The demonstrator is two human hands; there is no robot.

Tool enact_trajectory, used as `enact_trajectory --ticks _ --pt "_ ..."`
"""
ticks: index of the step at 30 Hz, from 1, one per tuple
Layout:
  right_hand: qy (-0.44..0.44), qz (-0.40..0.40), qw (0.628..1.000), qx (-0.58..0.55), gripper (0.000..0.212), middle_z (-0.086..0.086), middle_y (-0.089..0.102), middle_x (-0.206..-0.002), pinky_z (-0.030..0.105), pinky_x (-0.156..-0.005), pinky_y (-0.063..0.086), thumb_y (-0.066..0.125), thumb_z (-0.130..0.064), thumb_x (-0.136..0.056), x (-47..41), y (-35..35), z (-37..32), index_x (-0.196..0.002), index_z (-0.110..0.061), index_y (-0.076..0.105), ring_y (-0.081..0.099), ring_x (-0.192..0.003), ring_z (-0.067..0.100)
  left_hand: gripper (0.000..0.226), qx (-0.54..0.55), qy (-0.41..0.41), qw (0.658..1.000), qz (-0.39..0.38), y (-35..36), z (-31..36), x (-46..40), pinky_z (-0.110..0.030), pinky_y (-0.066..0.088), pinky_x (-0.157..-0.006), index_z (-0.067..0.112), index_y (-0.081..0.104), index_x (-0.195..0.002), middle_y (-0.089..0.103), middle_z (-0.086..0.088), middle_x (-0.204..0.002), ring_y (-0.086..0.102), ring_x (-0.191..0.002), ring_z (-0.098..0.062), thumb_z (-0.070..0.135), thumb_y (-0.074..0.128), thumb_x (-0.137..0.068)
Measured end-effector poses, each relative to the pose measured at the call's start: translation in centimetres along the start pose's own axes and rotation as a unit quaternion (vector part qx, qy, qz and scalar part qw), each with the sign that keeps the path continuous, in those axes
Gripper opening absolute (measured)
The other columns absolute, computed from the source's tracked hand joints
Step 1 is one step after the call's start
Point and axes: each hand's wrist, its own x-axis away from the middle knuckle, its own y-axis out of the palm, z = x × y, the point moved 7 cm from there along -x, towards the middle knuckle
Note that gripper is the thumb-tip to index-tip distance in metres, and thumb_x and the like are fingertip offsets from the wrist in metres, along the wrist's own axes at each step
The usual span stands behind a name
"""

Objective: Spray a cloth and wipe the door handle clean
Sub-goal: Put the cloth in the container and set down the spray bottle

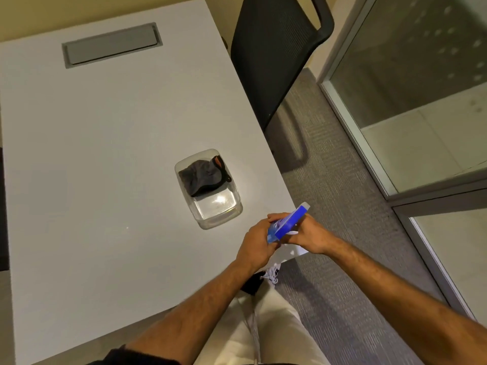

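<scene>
A blue spray bottle (288, 222) is held between both hands above the table's near right corner, its white-tipped nozzle pointing up and to the right. My left hand (257, 241) wraps the bottle's lower end. My right hand (311, 234) grips it from the right side. A dark grey cloth (203, 176) lies crumpled in the far half of a clear plastic container (224, 206), a hand's width beyond my hands. No door handle is in view.
The white table (105, 167) has a grey cable hatch (110, 44) at its far end. A black mesh chair (274, 54) stands at the table's right edge. Glass partitions with metal frames (369, 159) run along the right over grey carpet.
</scene>
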Motion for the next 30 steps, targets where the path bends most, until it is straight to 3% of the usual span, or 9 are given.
enact_trajectory --ticks 3,5,9,11,14,18,25,28,30 --pt "-0.003 0.062 0.998 -0.023 0.043 -0.004 0.067 -0.117 0.037 -0.094 0.058 0.081 -0.021 -0.082 0.1 -0.7 -1.6 -0.117 -0.033 0.060 0.067 -0.107 0.018 0.059 0.009 0.009 1.000 0.006 -2.5 1.1 0.3 -0.036 0.055 -0.102 0.025 0.053 -0.144 0.065 0.001 -0.135 0.064 -0.117 -0.019 0.045 0.070 -0.091" --pt "-0.021 0.092 0.995 -0.025 0.043 -0.004 0.068 -0.114 0.038 -0.091 0.060 0.082 -0.021 -0.080 0.1 -1.3 -3.8 -0.113 -0.040 0.061 0.069 -0.101 0.015 0.055 0.001 0.024 0.999 0.025 -4.9 2.3 0.5 -0.034 0.053 -0.103 0.024 0.054 -0.143 0.065 -0.002 -0.135 0.063 -0.113 -0.017 0.041 0.070 -0.093" --pt "-0.056 0.112 0.992 -0.025 0.048 -0.026 0.065 -0.095 0.023 -0.078 0.057 0.083 -0.015 -0.081 -1.0 -1.5 -8.8 -0.096 -0.053 0.057 0.068 -0.083 -0.003 0.057 -0.036 0.049 0.996 0.061 -10.3 3.7 0.7 -0.030 0.050 -0.103 0.021 0.055 -0.144 0.065 -0.001 -0.135 0.062 -0.113 -0.014 0.038 0.071 -0.093" --pt "-0.066 0.115 0.991 -0.018 0.045 -0.026 0.064 -0.089 0.025 -0.075 0.057 0.084 -0.017 -0.079 -2.3 -1.2 -10.9 -0.091 -0.052 0.057 0.068 -0.078 -0.006 0.059 -0.047 0.061 0.994 0.074 -13.0 4.0 0.8 -0.029 0.051 -0.103 0.023 0.055 -0.146 0.066 0.001 -0.135 0.063 -0.118 -0.016 0.035 0.073 -0.091" --pt "-0.071 0.102 0.992 -0.019 0.033 -0.015 0.073 -0.097 0.038 -0.082 0.061 0.084 -0.028 -0.078 -4.7 0.2 -13.1 -0.102 -0.044 0.068 0.072 -0.085 0.000 0.056 -0.068 0.068 0.990 0.104 -16.7 3.7 0.8 -0.016 0.049 -0.093 0.019 0.060 -0.142 0.069 0.003 -0.128 0.063 -0.110 -0.009 0.025 0.077 -0.089" --pt "-0.062 0.087 0.994 -0.015 0.043 -0.003 0.075 -0.113 0.041 -0.090 0.059 0.083 -0.037 -0.080 -8.0 2.5 -14.1 -0.118 -0.023 0.069 0.074 -0.094 0.010 0.049 -0.071 0.042 0.990 0.113 -19.5 1.3 0.1 -0.006 0.046 -0.081 0.016 0.065 -0.134 0.068 0.007 -0.110 0.061 -0.087 0.001 0.012 0.077 -0.087" --pt "-0.033 0.074 0.997 0.011 0.042 0.006 0.073 -0.118 0.020 -0.076 0.048 0.077 -0.029 -0.087 -11.1 5.1 -12.7 -0.125 -0.015 0.066 0.069 -0.092 0.012 0.054 -0.062 0.004 0.994 0.086 -19.8 -3.3 -2.2 -0.042 0.054 -0.101 0.016 0.066 -0.133 0.073 -0.005 -0.121 0.067 -0.109 -0.021 0.011 0.081 -0.081" --pt "-0.025 0.069 0.997 0.029 0.040 0.007 0.070 -0.123 0.027 -0.085 0.051 0.074 -0.024 -0.089 -11.9 5.6 -12.5 -0.126 -0.015 0.064 0.069 -0.096 0.015 0.055 -0.041 -0.004 0.996 0.081 -19.5 -4.5 -3.0 -0.036 0.052 -0.101 0.018 0.065 -0.133 0.072 -0.004 -0.122 0.066 -0.112 -0.020 0.010 0.081 -0.082" --pt "-0.022 0.068 0.997 0.033 0.040 0.007 0.069 -0.127 0.024 -0.083 0.051 0.074 -0.022 -0.090 -12.3 5.8 -12.3 -0.127 -0.014 0.063 0.068 -0.096 0.014 0.055 -0.035 -0.010 0.996 0.077 -19.3 -5.2 -3.4 -0.028 0.048 -0.096 0.017 0.063 -0.136 0.071 -0.006 -0.125 0.064 -0.113 -0.018 0.010 0.080 -0.084"
